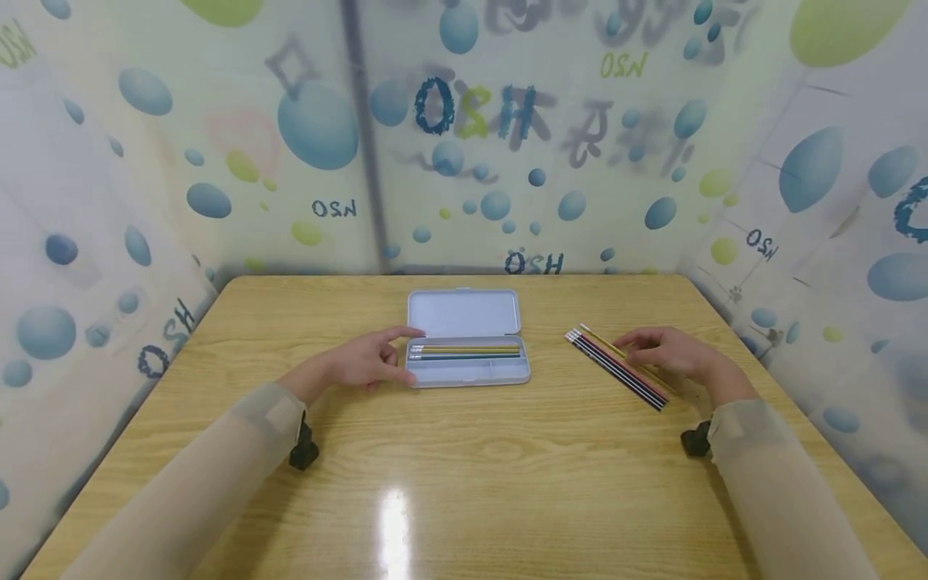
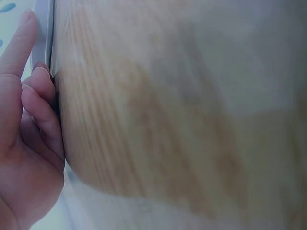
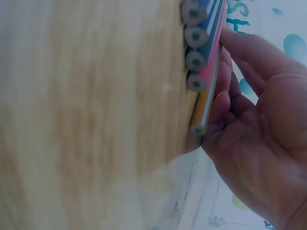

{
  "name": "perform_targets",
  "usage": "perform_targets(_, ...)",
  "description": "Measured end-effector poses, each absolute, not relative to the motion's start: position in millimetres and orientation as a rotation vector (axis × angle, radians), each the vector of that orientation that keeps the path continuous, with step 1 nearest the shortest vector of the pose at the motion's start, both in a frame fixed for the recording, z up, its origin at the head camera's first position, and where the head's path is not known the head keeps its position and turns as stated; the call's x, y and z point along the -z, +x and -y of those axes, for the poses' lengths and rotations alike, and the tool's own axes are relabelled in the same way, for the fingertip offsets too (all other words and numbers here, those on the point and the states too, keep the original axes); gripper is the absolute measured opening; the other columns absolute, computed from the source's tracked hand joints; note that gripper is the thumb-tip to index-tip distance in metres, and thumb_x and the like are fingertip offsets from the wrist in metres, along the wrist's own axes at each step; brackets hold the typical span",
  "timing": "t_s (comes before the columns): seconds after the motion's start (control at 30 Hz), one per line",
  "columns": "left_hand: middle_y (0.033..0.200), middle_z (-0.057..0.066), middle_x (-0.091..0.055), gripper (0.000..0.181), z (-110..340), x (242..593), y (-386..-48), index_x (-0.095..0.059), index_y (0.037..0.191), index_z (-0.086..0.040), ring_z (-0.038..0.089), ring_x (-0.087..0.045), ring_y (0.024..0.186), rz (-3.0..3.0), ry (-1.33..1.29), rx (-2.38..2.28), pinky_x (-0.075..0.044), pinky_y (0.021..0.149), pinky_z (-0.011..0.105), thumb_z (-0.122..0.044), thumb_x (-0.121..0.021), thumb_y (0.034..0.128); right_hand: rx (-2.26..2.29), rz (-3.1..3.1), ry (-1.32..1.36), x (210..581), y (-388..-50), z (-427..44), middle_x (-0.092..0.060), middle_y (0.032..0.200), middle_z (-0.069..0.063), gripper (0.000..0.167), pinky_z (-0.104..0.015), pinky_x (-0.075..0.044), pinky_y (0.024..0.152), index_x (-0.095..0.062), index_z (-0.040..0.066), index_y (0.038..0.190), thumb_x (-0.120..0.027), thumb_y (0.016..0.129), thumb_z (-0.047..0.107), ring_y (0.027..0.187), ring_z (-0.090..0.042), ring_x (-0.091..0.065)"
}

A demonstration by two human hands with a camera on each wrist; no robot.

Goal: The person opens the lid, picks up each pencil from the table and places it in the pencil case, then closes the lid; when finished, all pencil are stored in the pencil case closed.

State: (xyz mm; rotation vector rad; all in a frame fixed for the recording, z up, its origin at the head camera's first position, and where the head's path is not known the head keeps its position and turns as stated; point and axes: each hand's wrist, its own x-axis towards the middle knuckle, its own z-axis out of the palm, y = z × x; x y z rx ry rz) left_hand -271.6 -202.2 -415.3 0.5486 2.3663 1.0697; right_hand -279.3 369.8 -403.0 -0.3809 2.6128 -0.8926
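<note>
1. Right hand [image 1: 670,352]: the fingers are bent with the thumb brought toward them, right at a loose yellow pencil [image 1: 598,337]; whether it is pinched or merely touched cannot be told.
2. Left hand [image 1: 362,360]: the index finger and thumb are extended to the left side of a pencil case [image 1: 449,373], and the other fingers are curled loosely; nothing is gripped.
3. Row of loose pencils [image 1: 616,369]: four, red and black-and-white striped among them, are laid side by side on the table [image 1: 464,451], beside the yellow one and to the right of the case. Their flat ends are turned toward the person.
4. Stored pencils [image 1: 467,352]: yellow and blue-green ones are held in the case's long rear compartment, silvery ends to the left. The lid [image 1: 464,312] is laid back, away from the person.
5. Surroundings: both forearms are covered by pale sleeves [image 1: 203,475], dark devices [image 1: 303,447] are worn at the wrists, and the table is enclosed by walls [image 1: 254,72] patterned with blue and green spots.
</note>
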Motion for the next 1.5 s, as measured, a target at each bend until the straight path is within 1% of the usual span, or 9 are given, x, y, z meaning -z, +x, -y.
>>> perform_targets(0.17,0.078,-0.001,-0.055,0.091,203,415,-270,-0.038,0.17,-0.028,0.014,-0.046,0.055,-2.365,0.549,-1.077,-0.045,0.054,0.026,-0.04,-0.088,0.0953,0.882,-2.633,-0.363,403,-280,-368,-0.072,0.131,-0.012,0.044,-0.034,-0.052,0.1,-0.066,0.008,0.149,-0.071,0.109,0.027,0.116,-0.021,-0.063)
perform_targets(0.43,0.078,0.0,-0.055,0.09,202,414,-269,-0.038,0.17,-0.029,0.015,-0.046,0.055,-2.364,0.555,-1.074,-0.045,0.054,0.027,-0.041,-0.088,0.0955,0.819,-2.711,-0.341,404,-280,-370,-0.072,0.132,-0.013,0.04,-0.04,-0.054,0.101,-0.071,0.012,0.145,-0.068,0.11,0.031,0.118,-0.024,-0.065)
perform_targets(0.77,0.078,-0.001,-0.053,0.089,200,415,-269,-0.039,0.169,-0.03,0.015,-0.045,0.055,-2.377,0.558,-1.066,-0.045,0.054,0.027,-0.04,-0.087,0.0961,0.842,-2.781,-0.335,399,-280,-365,-0.071,0.12,-0.013,0.036,-0.033,-0.053,0.084,-0.071,0.009,0.144,-0.063,0.11,0.019,0.099,-0.022,-0.062)
perform_targets(0.93,0.078,-0.001,-0.053,0.089,200,413,-268,-0.038,0.169,-0.03,0.015,-0.045,0.056,-2.377,0.552,-1.066,-0.045,0.055,0.027,-0.041,-0.087,0.0961,0.921,-2.792,-0.364,390,-279,-358,-0.067,0.108,-0.013,0.037,-0.032,-0.052,0.074,-0.066,0.01,0.149,-0.056,0.116,0.023,0.088,-0.021,-0.06)
perform_targets(1.03,0.079,-0.001,-0.053,0.089,201,412,-268,-0.038,0.17,-0.029,0.015,-0.045,0.056,-2.375,0.55,-1.069,-0.045,0.055,0.027,-0.04,-0.087,0.0961,0.969,-2.769,-0.407,384,-278,-350,-0.062,0.096,-0.011,0.038,-0.032,-0.051,0.068,-0.064,0.013,0.152,-0.054,0.118,0.028,0.081,-0.023,-0.059)
perform_targets(1.1,0.079,-0.001,-0.053,0.089,201,412,-268,-0.038,0.17,-0.029,0.015,-0.045,0.056,-2.374,0.548,-1.073,-0.045,0.055,0.027,-0.04,-0.087,0.096,0.981,-2.766,-0.436,380,-277,-344,-0.061,0.094,-0.011,0.039,-0.031,-0.051,0.065,-0.064,0.017,0.152,-0.054,0.118,0.031,0.079,-0.025,-0.059)
perform_targets(1.27,0.079,-0.001,-0.053,0.089,202,413,-269,-0.039,0.169,-0.029,0.015,-0.046,0.056,-2.379,0.548,-1.068,-0.044,0.055,0.027,-0.042,-0.087,0.0956,1.003,-2.752,-0.479,372,-276,-326,-0.067,0.113,-0.016,0.038,-0.033,-0.056,0.072,-0.066,0.022,0.151,-0.062,0.115,0.03,0.087,-0.029,-0.068)
perform_targets(1.37,0.078,-0.001,-0.054,0.089,202,414,-269,-0.039,0.169,-0.03,0.015,-0.046,0.056,-2.386,0.55,-1.055,-0.045,0.055,0.027,-0.043,-0.087,0.0955,0.996,-2.741,-0.503,371,-278,-315,-0.067,0.126,-0.013,0.038,-0.035,-0.059,0.079,-0.068,0.023,0.15,-0.067,0.112,0.026,0.095,-0.028,-0.071)
perform_targets(1.5,0.079,-0.001,-0.055,0.089,202,414,-270,-0.039,0.169,-0.031,0.015,-0.047,0.056,-2.39,0.551,-1.049,-0.044,0.054,0.027,-0.043,-0.087,0.0954,0.987,-2.737,-0.54,369,-280,-298,-0.068,0.125,-0.013,0.038,-0.037,-0.06,0.082,-0.069,0.024,0.148,-0.069,0.11,0.024,0.095,-0.026,-0.07)
